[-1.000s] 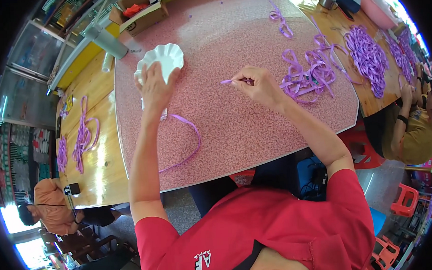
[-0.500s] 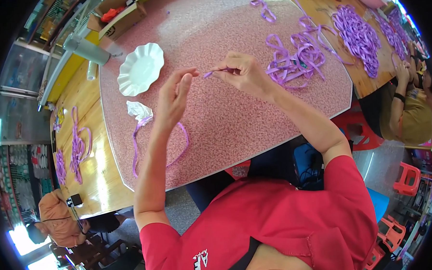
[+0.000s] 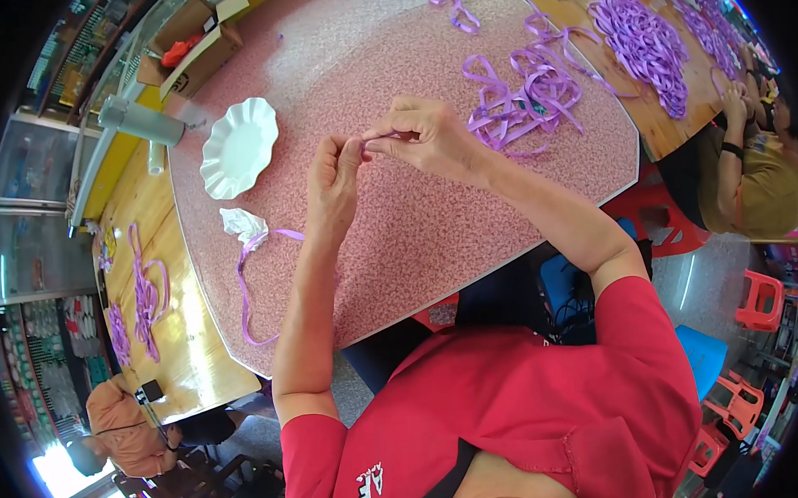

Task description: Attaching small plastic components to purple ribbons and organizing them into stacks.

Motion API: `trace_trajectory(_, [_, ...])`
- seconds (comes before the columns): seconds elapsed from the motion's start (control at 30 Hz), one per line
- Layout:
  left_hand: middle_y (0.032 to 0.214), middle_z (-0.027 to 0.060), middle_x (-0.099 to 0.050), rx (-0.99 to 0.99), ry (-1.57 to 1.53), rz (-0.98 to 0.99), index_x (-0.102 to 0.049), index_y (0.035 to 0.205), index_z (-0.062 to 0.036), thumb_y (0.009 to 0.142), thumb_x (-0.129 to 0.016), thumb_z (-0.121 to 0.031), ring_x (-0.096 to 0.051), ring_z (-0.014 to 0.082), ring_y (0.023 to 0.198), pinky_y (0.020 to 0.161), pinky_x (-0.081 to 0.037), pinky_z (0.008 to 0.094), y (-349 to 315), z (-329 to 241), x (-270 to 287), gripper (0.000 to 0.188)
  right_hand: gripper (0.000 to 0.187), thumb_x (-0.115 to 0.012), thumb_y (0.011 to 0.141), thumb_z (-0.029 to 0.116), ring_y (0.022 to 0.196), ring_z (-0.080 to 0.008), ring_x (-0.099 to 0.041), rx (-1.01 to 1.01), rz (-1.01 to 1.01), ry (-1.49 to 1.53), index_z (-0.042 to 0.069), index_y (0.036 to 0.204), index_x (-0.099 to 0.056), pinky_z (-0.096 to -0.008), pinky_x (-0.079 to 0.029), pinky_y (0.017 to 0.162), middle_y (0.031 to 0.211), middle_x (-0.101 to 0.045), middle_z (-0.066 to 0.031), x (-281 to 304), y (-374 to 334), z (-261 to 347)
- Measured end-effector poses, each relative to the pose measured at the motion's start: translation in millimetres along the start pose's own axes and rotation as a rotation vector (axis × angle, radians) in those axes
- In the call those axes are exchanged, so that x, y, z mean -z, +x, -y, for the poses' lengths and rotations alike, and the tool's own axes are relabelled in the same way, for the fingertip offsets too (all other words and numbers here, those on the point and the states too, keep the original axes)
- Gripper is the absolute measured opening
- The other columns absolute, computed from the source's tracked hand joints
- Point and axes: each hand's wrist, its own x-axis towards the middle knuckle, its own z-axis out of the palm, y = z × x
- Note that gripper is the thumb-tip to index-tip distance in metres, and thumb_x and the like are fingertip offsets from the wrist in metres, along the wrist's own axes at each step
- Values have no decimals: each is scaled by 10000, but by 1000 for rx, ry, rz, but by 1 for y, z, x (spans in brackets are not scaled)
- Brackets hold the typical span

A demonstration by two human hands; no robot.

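Note:
Over the middle of the pink table (image 3: pixel 398 231), my left hand (image 3: pixel 334 185) and my right hand (image 3: pixel 430 141) meet fingertip to fingertip. My right hand pinches a short piece of purple ribbon (image 3: pixel 399 135), mostly hidden by the fingers. The thumb and fingers of my left hand close on its end. Beside my left forearm lies a loop of purple ribbon (image 3: pixel 244 300), one end by a crumpled white tissue (image 3: pixel 244 227). To the right of my right hand is a loose tangle of purple ribbon (image 3: pixel 534 87).
A white scalloped dish (image 3: pixel 240 149) stands at left, near a pale green bottle (image 3: pixel 140 120) and a cardboard box (image 3: pixel 199 62). A large heap of purple ribbon (image 3: pixel 644 47) covers part of the wooden table at right, where another person (image 3: pixel 756 167) sits. Red stools (image 3: pixel 759 300) stand beyond.
My left hand has come to my right hand and its fingers have closed on the ribbon end. The whole view has shifted slightly.

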Motion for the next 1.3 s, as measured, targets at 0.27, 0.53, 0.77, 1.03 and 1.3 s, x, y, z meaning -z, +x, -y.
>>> trace_trajectory(0.27, [959, 80, -641, 199, -259, 36, -641, 1032, 9, 1046, -483, -387, -609, 186, 928, 876, -485, 336, 7, -8, 2, 426, 142, -746, 861, 81, 627, -83, -478, 76, -53, 15, 100, 999, -768, -256, -381, 527, 741, -562, 9, -4, 2, -10])
trace_trajectory(0.53, [1490, 207, -425, -118, 1444, -305, -604, 1291, 6, 978, -374, -647, -226, 342, 1470, 1175, -27, 590, 30, 42, 105, 760, 138, -728, 878, 64, 621, -70, -478, -11, -63, 30, 99, 1006, -766, -251, -366, 515, 751, -564, 11, 1, 5, -2])
trace_trajectory(0.77, [1435, 204, -466, -113, 1410, -140, -649, 1171, -27, 969, -514, -543, -236, 375, 1451, 1162, -66, 588, 19, 17, 104, 571, 145, -729, 875, 58, 600, -62, -474, -19, -40, 23, 91, 1012, -762, -243, -359, 494, 752, -570, 13, 3, 3, -9])
trace_trajectory(1.03, [976, 106, -640, -42, 253, -44, -631, 939, -2, 1042, -460, -447, -577, 218, 945, 913, -437, 390, 7, -18, 18, 487, 174, -750, 847, 37, 609, -66, -483, 75, -91, 11, 99, 1009, -767, -243, -375, 497, 740, -572, 19, 0, 3, -15])
trace_trajectory(1.3, [791, 19, -582, 200, -240, 141, -610, 898, -39, 1062, -444, -405, -570, 127, 842, 788, -447, 292, 13, 3, -2, 434, 204, -780, 816, 53, 622, -91, -509, 192, -126, -5, 102, 1014, -767, -258, -408, 515, 728, -578, 3, 1, 2, -16])
